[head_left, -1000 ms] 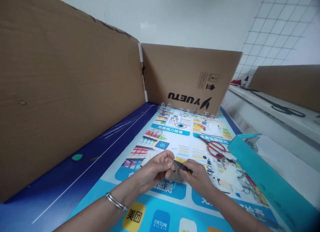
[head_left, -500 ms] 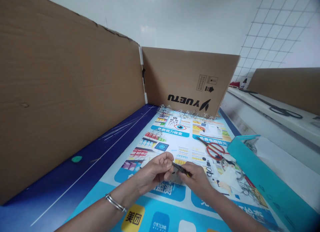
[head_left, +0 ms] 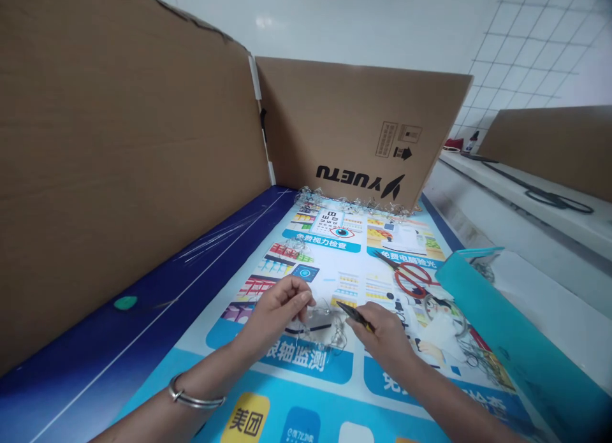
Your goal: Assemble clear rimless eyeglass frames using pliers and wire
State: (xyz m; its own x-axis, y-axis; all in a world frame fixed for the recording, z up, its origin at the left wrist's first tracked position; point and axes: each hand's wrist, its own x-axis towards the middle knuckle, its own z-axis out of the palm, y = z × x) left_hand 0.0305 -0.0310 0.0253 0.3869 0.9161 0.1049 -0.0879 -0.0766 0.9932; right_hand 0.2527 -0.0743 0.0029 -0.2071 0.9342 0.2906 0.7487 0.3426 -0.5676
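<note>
My left hand is pinched on a pair of clear rimless glasses, holding them just above the printed poster mat. My right hand is closed round a thin dark tool with a yellow handle; its tip points left at the glasses. The two hands are a short way apart, and a silver bangle sits on my left wrist.
Red-handled scissors lie on the mat beyond my right hand. A teal tray with metal bits stands at the right. Cardboard walls close the left and back; small clear parts line the back wall. A white shelf with a black cable runs at the right.
My hands have drawn apart; the left moved left with the glasses, now seen spread between the hands. The view shifted slightly to the right.
</note>
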